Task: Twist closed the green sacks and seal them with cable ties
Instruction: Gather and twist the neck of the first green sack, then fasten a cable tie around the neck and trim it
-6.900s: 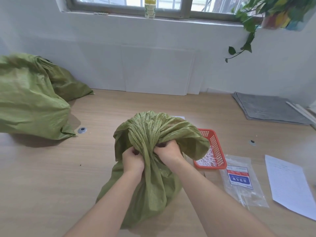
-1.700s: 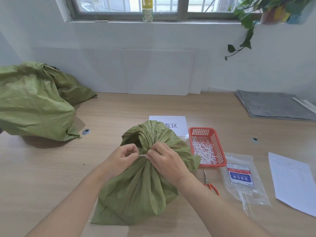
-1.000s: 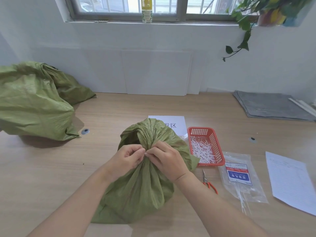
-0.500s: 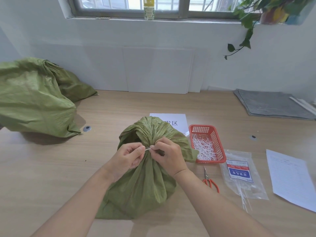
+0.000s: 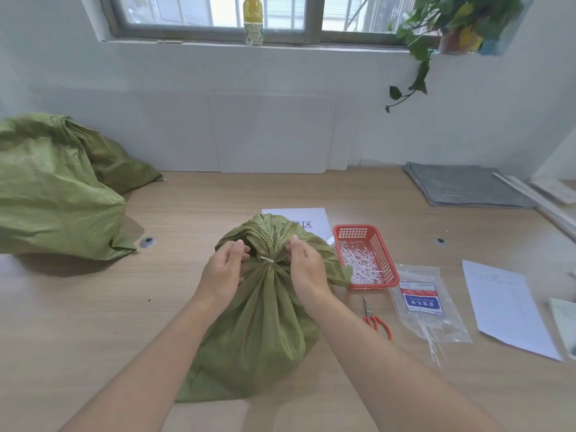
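Observation:
A stuffed green sack [image 5: 258,322] stands on the wooden table in front of me, its top gathered into a bunched neck. A thin white cable tie [image 5: 268,260] circles that neck. My left hand [image 5: 223,272] is on the neck's left side, with thumb and fingers pinching the tie's tail. On the right side of the neck, my right hand [image 5: 304,269] has its fingers curled into the gathered fabric. A second green sack [image 5: 53,194] lies slumped at the far left, its mouth loose.
A red basket [image 5: 364,232] of white cable ties sits just right of the sack. Red-handled scissors [image 5: 374,319], a plastic bag of ties [image 5: 424,307] and a paper sheet [image 5: 505,307] lie further right. A grey mat [image 5: 464,185] lies at the back right.
The sack's neck has gone from hand-held to circled by the cable tie. In the last half second my hands have drawn slightly apart, showing the tie snug around the neck.

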Action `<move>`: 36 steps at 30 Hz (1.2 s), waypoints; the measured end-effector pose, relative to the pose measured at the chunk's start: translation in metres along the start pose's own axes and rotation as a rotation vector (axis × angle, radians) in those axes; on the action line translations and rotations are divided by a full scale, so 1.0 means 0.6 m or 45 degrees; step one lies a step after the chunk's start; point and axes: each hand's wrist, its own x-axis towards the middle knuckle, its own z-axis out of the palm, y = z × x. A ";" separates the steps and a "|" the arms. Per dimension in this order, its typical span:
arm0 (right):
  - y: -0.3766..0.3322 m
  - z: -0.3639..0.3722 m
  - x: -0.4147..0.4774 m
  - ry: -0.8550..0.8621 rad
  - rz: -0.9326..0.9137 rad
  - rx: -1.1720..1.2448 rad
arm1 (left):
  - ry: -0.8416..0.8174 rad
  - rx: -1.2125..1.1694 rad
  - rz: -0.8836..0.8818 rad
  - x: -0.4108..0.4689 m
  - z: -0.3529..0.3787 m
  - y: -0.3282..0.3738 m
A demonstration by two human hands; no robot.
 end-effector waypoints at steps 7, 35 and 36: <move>-0.036 0.015 -0.048 0.047 0.184 0.209 | -0.096 -0.214 -0.056 -0.032 -0.026 0.035; 0.008 -0.284 -0.179 -0.023 0.120 0.244 | 0.039 -0.340 0.052 -0.268 0.212 0.114; 0.018 -0.302 -0.175 -0.014 0.129 0.260 | 0.023 -0.330 0.033 -0.273 0.228 0.115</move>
